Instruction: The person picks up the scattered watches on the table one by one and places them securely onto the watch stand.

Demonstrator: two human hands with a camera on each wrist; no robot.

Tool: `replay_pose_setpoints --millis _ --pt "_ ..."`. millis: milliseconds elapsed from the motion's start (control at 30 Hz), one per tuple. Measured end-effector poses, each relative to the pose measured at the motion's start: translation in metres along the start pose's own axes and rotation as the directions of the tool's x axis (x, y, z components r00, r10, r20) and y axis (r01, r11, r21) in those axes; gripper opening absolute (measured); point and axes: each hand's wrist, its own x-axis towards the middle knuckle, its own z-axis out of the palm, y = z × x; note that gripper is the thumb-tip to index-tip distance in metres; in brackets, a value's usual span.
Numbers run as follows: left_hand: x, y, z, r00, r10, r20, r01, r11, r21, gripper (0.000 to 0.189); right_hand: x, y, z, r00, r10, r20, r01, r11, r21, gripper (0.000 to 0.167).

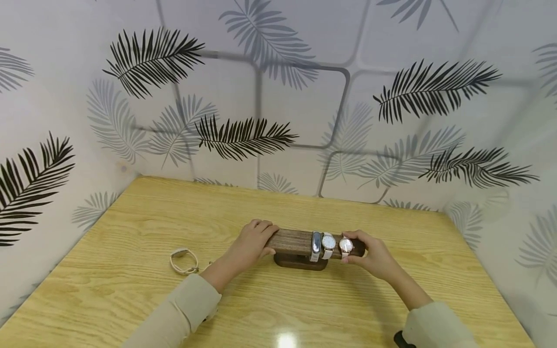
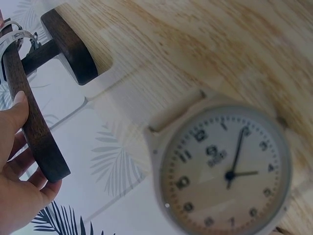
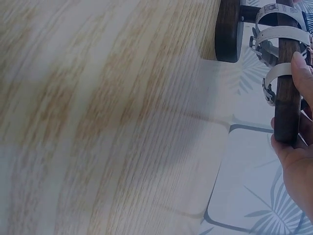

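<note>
A dark wooden watch stand [image 1: 291,241] with a bar on an oval base stands on the table. My left hand [image 1: 252,244] grips the bar's left end; the left wrist view shows the thumb on one face and fingers curled round the other. The bar carries a smart band [image 1: 316,245] with a pale strap, a white-strapped watch [image 1: 328,241] and another white-strapped watch [image 1: 345,245] farther right. My right hand [image 1: 374,256] holds the bar's right end, its fingertips right at the last watch's strap. In the right wrist view, the thumb lies on the bar [image 3: 287,107] beside that strap.
A cream-strapped watch [image 1: 183,261] lies on the wooden table [image 1: 130,232] left of my left forearm. Close to the camera in the left wrist view is a large pale watch dial [image 2: 227,171] with numerals. A leaf-patterned wall [image 1: 296,111] rises behind the table.
</note>
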Motion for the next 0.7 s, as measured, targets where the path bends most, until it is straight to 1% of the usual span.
replay_pose_setpoints --millis 167,267,533,700 --pt "0.0014 0.0023 -0.0029 0.999 -0.030 0.043 0.028 0.999 0.040 0.052 -0.0004 0.0007 -0.0004 1.000 0.007 0.005 -0.007 1.000 -0.003 0.053" --pt "0.0015 0.0025 -0.0044 0.997 -0.038 0.064 0.037 0.999 0.031 0.052 0.0003 0.0000 -0.0013 1.000 0.018 0.014 -0.018 1.000 -0.003 0.054" --pt "0.0015 0.0019 -0.0053 0.997 -0.044 0.068 0.043 0.999 0.009 0.052 0.0026 -0.0029 -0.0049 0.999 0.031 0.039 -0.031 0.999 -0.023 0.052" --pt "0.0011 0.0017 -0.0043 0.996 -0.048 0.079 0.047 0.999 0.008 0.053 0.0004 -0.0033 -0.0043 0.998 0.045 0.041 -0.043 0.998 -0.044 0.056"
